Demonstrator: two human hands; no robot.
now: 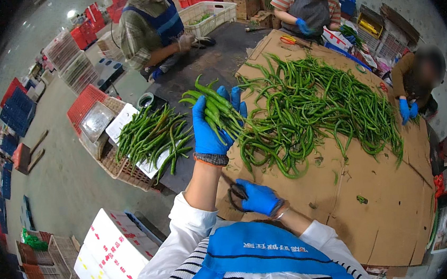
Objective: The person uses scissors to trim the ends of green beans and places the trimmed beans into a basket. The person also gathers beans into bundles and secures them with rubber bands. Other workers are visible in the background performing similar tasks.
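Note:
My left hand [209,132], in a blue glove, is raised over the table's left part. Its fingers wrap a bunch of long green chili peppers [214,104], tips pointing up and away. Low at the cardboard's near edge, my right hand [260,197], also blue-gloved, is closed on a pair of dark scissors [236,196]; the fingers cover part of them. A big heap of green chili peppers [311,105] spreads over the cardboard [367,206] to the right of my left hand. To its left lies a smaller pile of the peppers [151,135].
Beside the smaller pile stand a scale [121,122] and a red crate [86,105]. A white crate [207,17] sits at the far table end. Orange-handled scissors [289,39] lie on the cardboard. Three people work around the table. A white box [111,250] stands at my lower left.

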